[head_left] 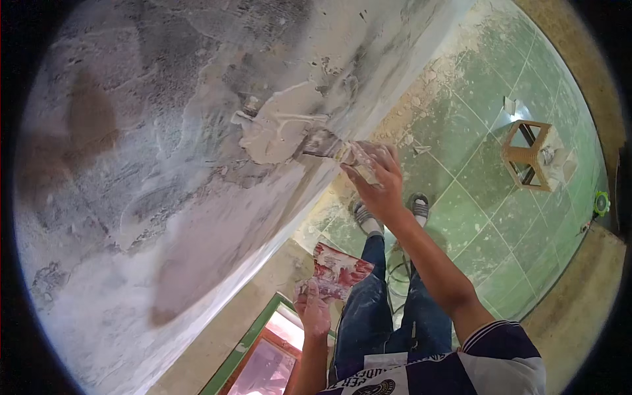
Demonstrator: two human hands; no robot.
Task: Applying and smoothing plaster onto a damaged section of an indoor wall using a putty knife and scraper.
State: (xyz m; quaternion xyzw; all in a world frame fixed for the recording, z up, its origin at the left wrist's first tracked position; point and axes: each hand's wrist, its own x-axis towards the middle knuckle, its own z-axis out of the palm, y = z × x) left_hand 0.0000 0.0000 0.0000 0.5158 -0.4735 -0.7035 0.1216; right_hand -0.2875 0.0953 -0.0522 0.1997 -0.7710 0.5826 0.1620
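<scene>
Putty knife on wall, right hand grip closed round it; left hand clutching red-smeared board.

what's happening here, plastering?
Looks like it. The person's right hand presses a putty knife against the rough grey wall, spreading a pale patch of wet filler. The left hand holds a red-stained flat board low, near the jeans. On the green tiled floor stands a small wooden stool.
</scene>
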